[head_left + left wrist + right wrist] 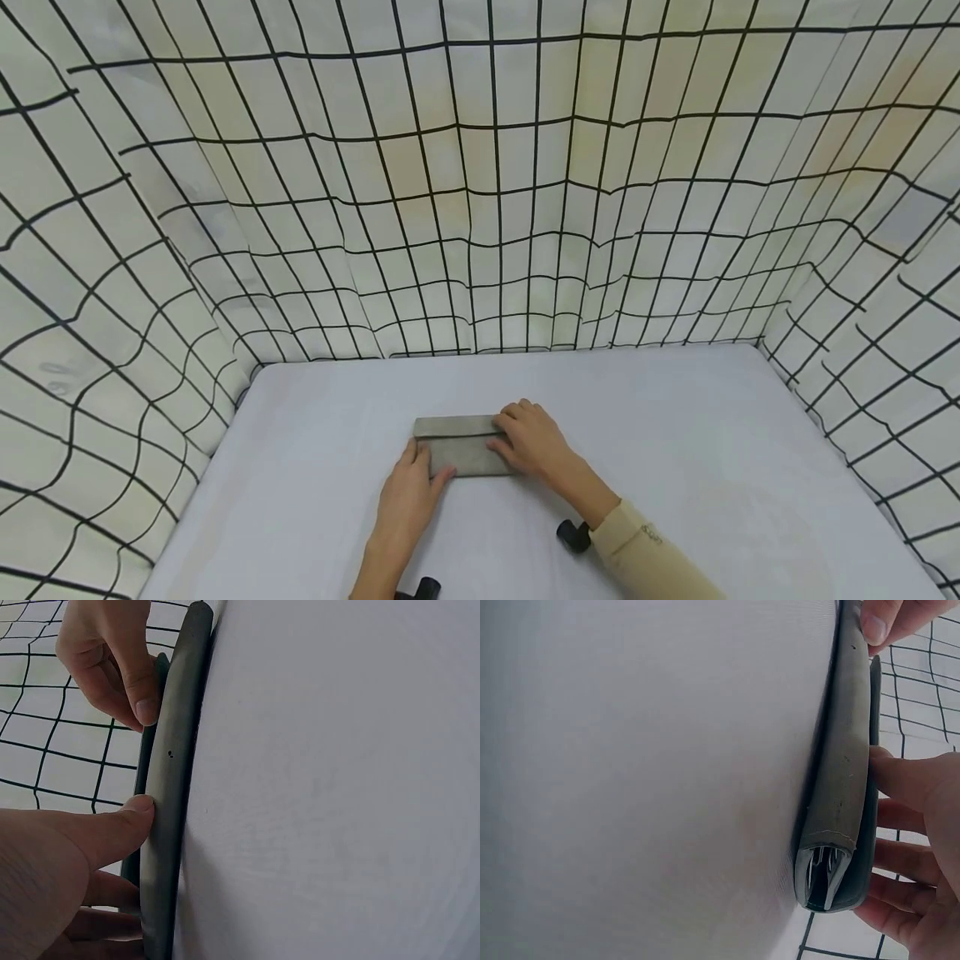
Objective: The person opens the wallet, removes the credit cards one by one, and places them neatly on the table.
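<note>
A flat grey-green case (472, 457) with a folded-over flap (457, 426), much like a long wallet, lies on the white table in the head view. My left hand (408, 492) grips its left end, thumb at the near edge and fingers along the side. At the right end, my right hand (534, 440) holds the flap and body, with its thumb toward the front. The case's open end (826, 874) shows folded inner layers in the right wrist view. In the left wrist view, its rounded near edge (169, 761) runs past both thumbs.
The white table (337, 417) stretches around the case, with black-gridded white walls (510, 208) behind and at both sides. Small black wrist-worn devices (574, 536) sit at both wrists. A pale yellow sleeve (645, 550) covers the right forearm.
</note>
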Demonstrator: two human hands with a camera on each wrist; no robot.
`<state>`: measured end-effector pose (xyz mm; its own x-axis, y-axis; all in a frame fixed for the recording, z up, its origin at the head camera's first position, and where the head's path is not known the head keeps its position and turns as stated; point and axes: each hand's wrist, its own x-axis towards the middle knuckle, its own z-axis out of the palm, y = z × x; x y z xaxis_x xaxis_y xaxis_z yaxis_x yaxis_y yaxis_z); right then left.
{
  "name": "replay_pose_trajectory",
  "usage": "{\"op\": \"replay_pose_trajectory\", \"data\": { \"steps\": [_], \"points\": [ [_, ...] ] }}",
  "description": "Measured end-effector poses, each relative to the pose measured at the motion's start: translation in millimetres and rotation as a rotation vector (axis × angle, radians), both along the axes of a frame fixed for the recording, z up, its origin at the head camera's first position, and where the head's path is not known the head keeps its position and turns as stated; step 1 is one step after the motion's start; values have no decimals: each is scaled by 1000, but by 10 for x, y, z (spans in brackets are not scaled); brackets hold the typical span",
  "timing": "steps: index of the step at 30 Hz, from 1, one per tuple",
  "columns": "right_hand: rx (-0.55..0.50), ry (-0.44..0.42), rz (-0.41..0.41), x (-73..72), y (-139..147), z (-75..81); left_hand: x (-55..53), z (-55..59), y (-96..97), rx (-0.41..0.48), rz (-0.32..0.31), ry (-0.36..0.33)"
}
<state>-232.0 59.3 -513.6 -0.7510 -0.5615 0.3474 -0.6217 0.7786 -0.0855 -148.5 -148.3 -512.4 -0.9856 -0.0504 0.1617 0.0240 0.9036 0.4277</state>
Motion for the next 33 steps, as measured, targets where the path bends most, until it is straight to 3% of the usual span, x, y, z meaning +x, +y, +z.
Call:
{"op": "replay_pose_trajectory", "data": {
  "steps": [10, 15, 21, 29, 33],
  "points": [
    [100, 92, -19, -46, -67, -3, -22, -36, 29, -30, -4, 66],
    [97, 152, -16, -76, -63, -24, -18, -48, 41, -26, -9, 98],
    [92, 153, 7, -144, -89, -12, -27, -43, 20, -20, -11, 140],
    [131, 169, 30, -201, -104, -24, -36, -37, 35, -21, -13, 103],
    [198, 184, 69, -235, -110, -31, -50, -38, 51, -27, -10, 82]
  ]
}}
